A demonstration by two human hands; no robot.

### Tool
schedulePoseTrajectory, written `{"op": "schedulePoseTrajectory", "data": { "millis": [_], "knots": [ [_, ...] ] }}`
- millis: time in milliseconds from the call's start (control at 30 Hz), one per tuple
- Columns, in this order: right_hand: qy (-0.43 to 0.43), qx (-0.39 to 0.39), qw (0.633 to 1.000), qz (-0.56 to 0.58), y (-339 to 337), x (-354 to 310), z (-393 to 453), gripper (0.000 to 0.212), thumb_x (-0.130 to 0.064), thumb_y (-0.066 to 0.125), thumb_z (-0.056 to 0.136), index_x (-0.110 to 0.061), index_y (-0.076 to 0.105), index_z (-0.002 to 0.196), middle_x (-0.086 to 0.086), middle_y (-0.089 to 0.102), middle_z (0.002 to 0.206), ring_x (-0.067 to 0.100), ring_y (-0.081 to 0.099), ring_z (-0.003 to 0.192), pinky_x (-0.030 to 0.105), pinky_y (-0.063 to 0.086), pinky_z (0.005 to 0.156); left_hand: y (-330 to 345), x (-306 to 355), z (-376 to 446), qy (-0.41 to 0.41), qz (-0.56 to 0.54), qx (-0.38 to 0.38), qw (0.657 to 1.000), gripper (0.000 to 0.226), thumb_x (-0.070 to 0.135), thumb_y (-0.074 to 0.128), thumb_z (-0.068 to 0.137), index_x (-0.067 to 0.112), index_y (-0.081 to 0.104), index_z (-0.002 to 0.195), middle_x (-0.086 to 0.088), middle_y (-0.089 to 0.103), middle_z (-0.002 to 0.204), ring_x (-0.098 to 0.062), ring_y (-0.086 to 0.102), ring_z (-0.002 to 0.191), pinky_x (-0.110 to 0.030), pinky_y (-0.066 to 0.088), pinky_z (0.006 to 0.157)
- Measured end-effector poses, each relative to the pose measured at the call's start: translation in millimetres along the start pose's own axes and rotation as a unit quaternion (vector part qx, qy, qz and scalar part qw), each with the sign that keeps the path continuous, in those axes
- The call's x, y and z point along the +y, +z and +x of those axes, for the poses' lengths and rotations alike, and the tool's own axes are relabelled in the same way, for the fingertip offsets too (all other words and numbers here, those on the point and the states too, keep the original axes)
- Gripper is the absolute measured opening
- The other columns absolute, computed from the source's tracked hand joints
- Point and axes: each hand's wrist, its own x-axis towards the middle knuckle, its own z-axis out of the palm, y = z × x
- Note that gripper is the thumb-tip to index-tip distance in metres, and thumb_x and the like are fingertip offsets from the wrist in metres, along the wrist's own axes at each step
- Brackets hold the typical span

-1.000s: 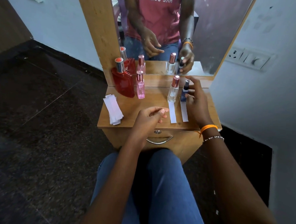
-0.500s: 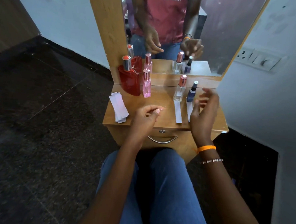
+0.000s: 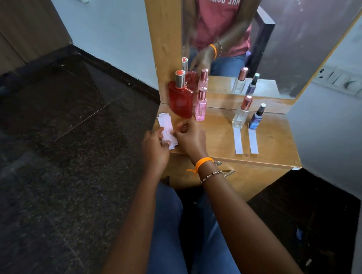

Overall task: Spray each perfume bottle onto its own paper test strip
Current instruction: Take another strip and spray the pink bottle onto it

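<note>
Both my hands meet at the stack of paper strips [image 3: 165, 126] on the worktop's [image 3: 268, 142] left edge — left hand [image 3: 155, 149] steadying it, right hand [image 3: 189, 137] with fingers pinched on the top strip. Red bottle [image 3: 181, 102] and pink bottle [image 3: 200, 105] stand behind; farther right, clear bottle [image 3: 240, 116] and blue bottle [image 3: 256, 118] — each with a strip laid before it.

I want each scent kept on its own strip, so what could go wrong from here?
1. Both hands, left hand and right hand, are at the stack of paper strips; two stuck strips may lift together.
2. The stack overhangs the dresser top edge and could slide off.
3. The red bottle and pink bottle stand touching; spray could drift onto the neighbouring strip.
</note>
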Motion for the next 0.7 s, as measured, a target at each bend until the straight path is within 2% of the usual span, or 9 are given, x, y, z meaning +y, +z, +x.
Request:
{"op": "schedulePoseTrajectory", "data": {
  "millis": [167,233,367,500,633,700],
  "knots": [
    [0.03,0.001,1.0,0.009,3.5,-6.6,1.3,0.028,-0.01,0.082,0.064,-0.019,0.055,0.064,0.002,0.063,0.076,0.019,0.059,0.076,0.034,0.047,0.071,-3.6,-4.9,1.1,0.008,-0.007,-0.018,1.0,0.042,0.004,0.058,0.085,0.009,0.054,0.127,-0.017,0.053,0.119,-0.029,0.053,0.112,-0.029,0.039,0.088],
    [0.031,-0.001,0.999,0.011,2.5,-7.8,0.1,0.03,-0.011,0.082,0.064,-0.024,0.056,0.057,0.003,0.065,0.072,0.015,0.059,0.071,0.033,0.048,0.068,-4.1,-7.7,1.4,0.018,-0.008,-0.023,1.0,0.042,0.007,0.058,0.087,0.011,0.054,0.129,-0.016,0.054,0.12,-0.028,0.053,0.113,-0.027,0.038,0.086],
    [0.037,-0.006,0.999,0.001,1.6,-7.5,-0.6,0.009,-0.016,0.081,0.067,-0.014,0.073,0.071,0.007,0.074,0.079,0.013,0.062,0.071,0.029,0.048,0.066,-4.1,-9.7,1.1,0.028,-0.004,-0.028,0.999,0.042,0.011,0.056,0.089,0.013,0.051,0.131,-0.016,0.052,0.124,-0.027,0.052,0.115,-0.024,0.035,0.085],
    [0.053,0.003,0.998,-0.016,4.4,-7.0,-0.3,0.008,-0.017,0.078,0.07,-0.015,0.073,0.075,0.006,0.074,0.082,0.017,0.065,0.074,0.026,0.046,0.064,-3.2,-9.7,0.7,0.03,-0.006,-0.021,0.999,0.044,0.011,0.057,0.09,0.011,0.05,0.133,-0.014,0.052,0.123,-0.027,0.054,0.113,-0.027,0.039,0.088],
    [0.048,0.004,0.998,-0.032,3.6,-9.5,1.0,0.007,-0.016,0.075,0.074,-0.013,0.073,0.08,0.008,0.074,0.084,0.02,0.066,0.079,0.026,0.043,0.065,-3.1,-8.7,-0.9,0.035,0.009,-0.023,0.999,0.041,0.01,0.056,0.09,0.011,0.052,0.131,-0.013,0.051,0.122,-0.025,0.054,0.111,-0.026,0.04,0.085],
    [0.038,-0.001,0.998,-0.046,2.9,-10.6,2.2,0.005,-0.015,0.073,0.075,-0.012,0.073,0.08,0.008,0.073,0.085,0.02,0.064,0.079,0.025,0.041,0.065,-2.3,-8.9,-1.0,0.038,0.019,-0.02,0.999,0.039,0.01,0.056,0.09,0.01,0.054,0.129,-0.013,0.051,0.122,-0.027,0.055,0.11,-0.03,0.044,0.088]
  ]
}}
